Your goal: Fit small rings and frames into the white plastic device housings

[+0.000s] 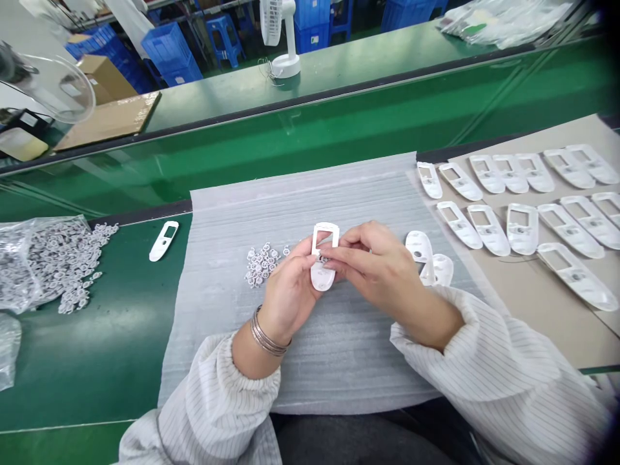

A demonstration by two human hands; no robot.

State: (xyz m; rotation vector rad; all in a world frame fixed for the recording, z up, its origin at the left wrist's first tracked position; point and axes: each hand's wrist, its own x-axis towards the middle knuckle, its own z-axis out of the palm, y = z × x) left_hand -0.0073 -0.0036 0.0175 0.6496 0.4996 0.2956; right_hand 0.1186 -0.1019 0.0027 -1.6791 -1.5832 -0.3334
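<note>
The left hand point(290, 287) grasps a white oval plastic casing point(320, 278) at mid-frame — the right hand point(372, 261) pinches at its face, what it holds hidden. Tiny white plastic rings point(262, 265) lie at 9 o'clock, white casings point(522, 229) in rows at 3 o'clock.

The plastic casing point(323, 278) is white, the sleeves point(504, 374) white with thin grey stripes, the bench point(87, 368) green.

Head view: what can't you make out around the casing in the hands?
Casing: its middle is hidden by the left hand and right hand.
Small part on the casing: too small, and partly behind the right hand.
Loose rings: too small to show their shape.
Bag: blurred by its plastic, cut off by the left edge.
Far-right casing: cut off by the right edge.
</note>
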